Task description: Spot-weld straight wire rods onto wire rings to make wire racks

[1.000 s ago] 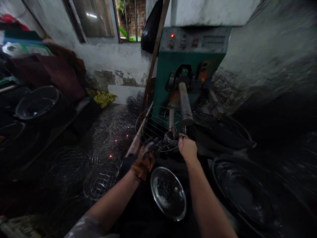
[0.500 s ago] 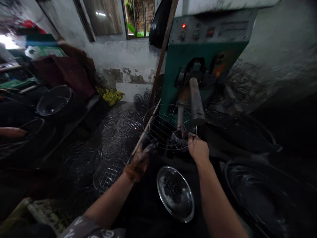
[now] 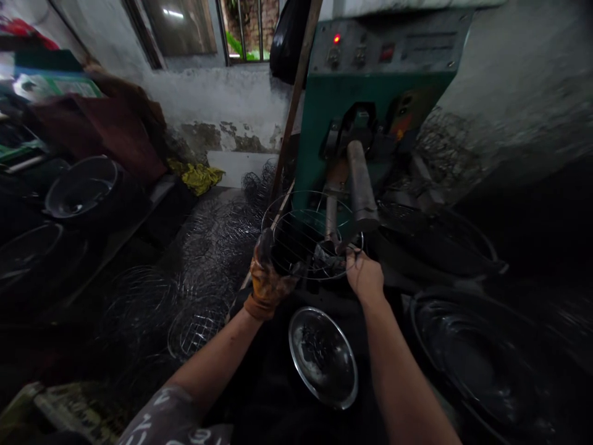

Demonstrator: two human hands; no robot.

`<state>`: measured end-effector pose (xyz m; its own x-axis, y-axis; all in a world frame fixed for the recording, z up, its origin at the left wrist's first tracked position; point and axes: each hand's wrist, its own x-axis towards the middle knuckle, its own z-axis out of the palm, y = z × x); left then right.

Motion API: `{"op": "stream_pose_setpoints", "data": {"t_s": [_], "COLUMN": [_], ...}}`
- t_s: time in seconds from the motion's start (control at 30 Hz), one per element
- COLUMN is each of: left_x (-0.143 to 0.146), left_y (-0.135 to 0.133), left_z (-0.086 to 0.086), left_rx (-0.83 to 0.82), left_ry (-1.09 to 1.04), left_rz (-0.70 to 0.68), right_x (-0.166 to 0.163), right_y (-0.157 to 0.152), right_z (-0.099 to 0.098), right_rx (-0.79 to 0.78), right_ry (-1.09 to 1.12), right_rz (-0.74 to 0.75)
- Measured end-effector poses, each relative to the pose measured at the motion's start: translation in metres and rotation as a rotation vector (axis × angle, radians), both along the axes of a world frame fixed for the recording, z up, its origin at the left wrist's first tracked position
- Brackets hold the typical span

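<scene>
Wire rack (image 3: 311, 237): edge-held, likely for steadiness
Right hand (image 3: 365, 273): pinching its rim
Left hand (image 3: 270, 277): gloved, spread, opposite side

A barred window (image 3: 260, 29) shows brickwork (image 3: 251, 26) and green leaves (image 3: 235, 44) outside; a white streak of light (image 3: 173, 13) shines on the pane (image 3: 183, 34) beside it. Below, the pale wall (image 3: 208, 93) is peeling near its foot, above a white board (image 3: 236, 168). Rightward, grey plaster (image 3: 523, 74) darkens into deep shadow.

We catalogued one orange-brown glove (image 3: 266, 289), blackened towards its fingertips (image 3: 265, 240), on the left hand (image 3: 271, 278); one grey sleeve (image 3: 160, 405), marked in white, on the left arm (image 3: 222, 364); the right hand (image 3: 365, 275) was bare.
</scene>
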<state>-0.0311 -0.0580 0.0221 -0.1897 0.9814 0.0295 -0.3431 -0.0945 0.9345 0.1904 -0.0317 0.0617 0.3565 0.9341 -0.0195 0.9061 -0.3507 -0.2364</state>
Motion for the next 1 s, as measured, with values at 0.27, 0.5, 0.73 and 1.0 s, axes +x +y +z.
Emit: {"op": "stream_pose_setpoints", "data": {"t_s": [0.27,0.5,0.73,1.0], "left_x": [-0.001,0.000,-0.002,0.002], "left_y": [0.005,0.004,0.004,-0.003], "left_z": [-0.004,-0.002,-0.002,-0.002], "left_rx": [0.545,0.567,0.569,0.508], "left_ry": [1.140,1.222,1.212,1.099], "left_rz": [0.454,0.452,0.484,0.398], "right_x": [0.015,-0.020,-0.030,0.004], "right_y": [-0.053,-0.065,-0.059,-0.071], "right_z": [-0.022,-0.033,-0.046,-0.070], "right_rx": [0.132,0.271,0.340,-0.027], "right_ry": [0.567,0.427,0.198,0.197], "right_rz": [0.302,0.248,0.183,0.309]}}
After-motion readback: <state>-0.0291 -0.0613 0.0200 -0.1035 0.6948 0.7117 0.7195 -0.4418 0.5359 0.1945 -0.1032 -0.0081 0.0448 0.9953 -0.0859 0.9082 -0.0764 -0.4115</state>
